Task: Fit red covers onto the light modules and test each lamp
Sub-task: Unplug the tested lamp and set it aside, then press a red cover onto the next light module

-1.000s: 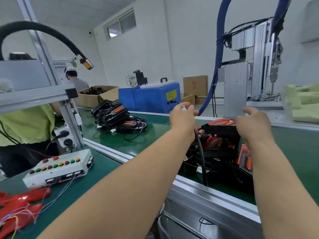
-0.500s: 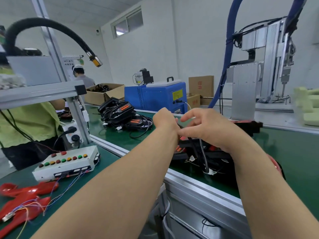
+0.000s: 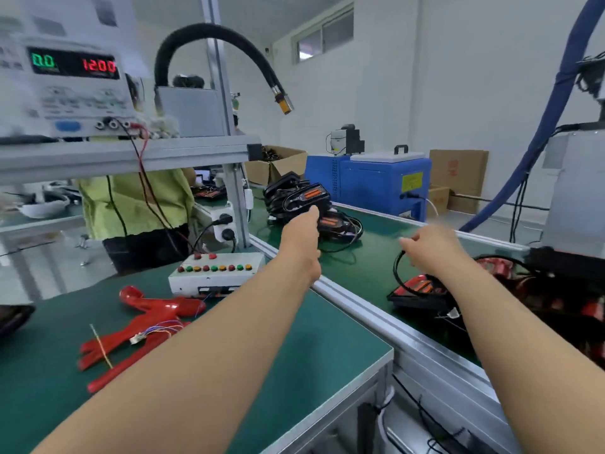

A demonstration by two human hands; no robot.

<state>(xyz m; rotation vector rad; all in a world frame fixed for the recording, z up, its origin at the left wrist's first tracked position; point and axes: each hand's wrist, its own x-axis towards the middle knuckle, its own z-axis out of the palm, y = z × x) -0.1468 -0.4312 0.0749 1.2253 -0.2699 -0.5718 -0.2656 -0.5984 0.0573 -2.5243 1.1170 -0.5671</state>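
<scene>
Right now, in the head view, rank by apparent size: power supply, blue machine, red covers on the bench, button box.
1. Power supply, cut off at the left edge.
2. Blue machine and red covers: about alike; the machine stands farther back.
3. Button box, smallest.

The left hand (image 3: 301, 226) reaches the far pile of black light modules (image 3: 306, 198) on the conveyor belt (image 3: 376, 253), its fingers hidden. The blurred right hand (image 3: 432, 245) pinches the black cable (image 3: 396, 270) of a nearer light module (image 3: 420, 291). Red covers (image 3: 140, 322) lie on the bench (image 3: 294, 355), near left, before a button box (image 3: 216, 273).
</scene>
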